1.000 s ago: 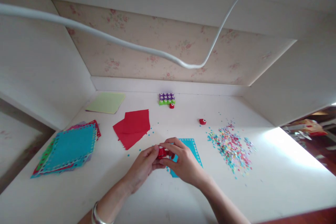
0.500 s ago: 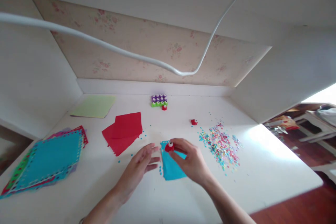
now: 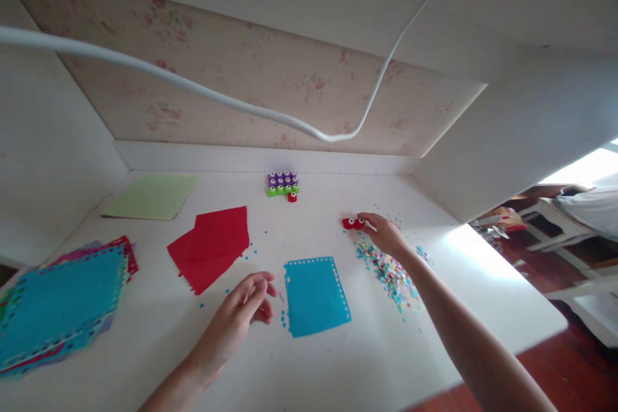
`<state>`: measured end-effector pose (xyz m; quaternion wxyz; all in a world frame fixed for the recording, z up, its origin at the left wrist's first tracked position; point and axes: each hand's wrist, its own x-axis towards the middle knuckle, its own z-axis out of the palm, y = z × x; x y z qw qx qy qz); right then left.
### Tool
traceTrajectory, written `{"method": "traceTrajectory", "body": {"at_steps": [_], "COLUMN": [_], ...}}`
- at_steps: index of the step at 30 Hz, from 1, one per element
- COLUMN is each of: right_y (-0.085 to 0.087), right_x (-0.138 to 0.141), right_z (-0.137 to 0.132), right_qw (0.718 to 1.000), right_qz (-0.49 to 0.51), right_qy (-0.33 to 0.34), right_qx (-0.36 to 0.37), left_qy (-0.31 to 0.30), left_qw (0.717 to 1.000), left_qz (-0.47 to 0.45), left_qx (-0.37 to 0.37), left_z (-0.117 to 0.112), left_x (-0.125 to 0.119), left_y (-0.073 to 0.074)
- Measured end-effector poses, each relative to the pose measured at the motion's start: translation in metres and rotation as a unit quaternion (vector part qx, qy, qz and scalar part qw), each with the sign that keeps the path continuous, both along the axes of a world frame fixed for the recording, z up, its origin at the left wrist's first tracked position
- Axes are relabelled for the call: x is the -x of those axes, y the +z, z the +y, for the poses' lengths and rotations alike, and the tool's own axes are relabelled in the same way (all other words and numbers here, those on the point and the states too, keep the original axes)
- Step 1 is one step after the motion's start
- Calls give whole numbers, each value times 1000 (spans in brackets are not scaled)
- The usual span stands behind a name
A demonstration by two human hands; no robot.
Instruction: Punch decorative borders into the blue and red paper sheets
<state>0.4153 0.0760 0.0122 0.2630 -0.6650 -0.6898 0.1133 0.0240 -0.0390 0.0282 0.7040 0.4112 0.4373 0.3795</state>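
Observation:
My right hand [image 3: 386, 233] is stretched out to the far right of the white desk [image 3: 338, 367]. Its fingertips pinch a small red paper punch [image 3: 359, 223], which sits right beside a second red punch [image 3: 347, 223]. My left hand [image 3: 244, 306] hovers low over the desk, fingers loosely apart and holding nothing. It is just left of a blue paper sheet [image 3: 315, 296] with punched holes along its edges. Between my left hand and the sheet lie a few blue paper dots.
A heap of coloured confetti [image 3: 389, 270] lies under my right forearm. Red sheets [image 3: 210, 246] lie centre left, a pale green sheet [image 3: 152, 196] at the back left, and a stack of punched sheets [image 3: 58, 299] at the left. Purple and green punches [image 3: 282, 183] stand by the back wall. A white cable [image 3: 270, 116] hangs overhead.
My right hand carried the red punch from over the blue sheet out to the other red punch at the right. My left hand let go and drew back. The view shifted right.

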Motion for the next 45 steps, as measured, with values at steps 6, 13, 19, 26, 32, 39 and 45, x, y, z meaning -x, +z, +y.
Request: {"method": "traceTrajectory", "body": {"at_steps": [6,13,19,26,32,39,45], "right_y": [1,3,13,22,25,31,52], "right_x": [-9,0,-3,-13,-1,5,35], "right_z": [2,5,16,29,34,27,28], "right_qw": [999,996,985,970,963,971,984], "right_qz": [-35,-68,-142,-210,-230,-209,-172], "right_qy": [-15,38,74,35,40,18,-28], "right_qx": [18,50,66,114,132,115,26], "left_qy": [-15,-17,-31,-55,-53,-53,-69], "left_qw": [1000,1000,999,998,998,998,997], "left_qz": [2,10,23,31,22,21,22], "left_qx": [7,9,4,-7,5,9,-5], "left_z": [2,1,2,4,4,4,4], "left_x": [1,1,2,3,5,5,5], "left_y": [-1,0,0,0,1,5,6]}}
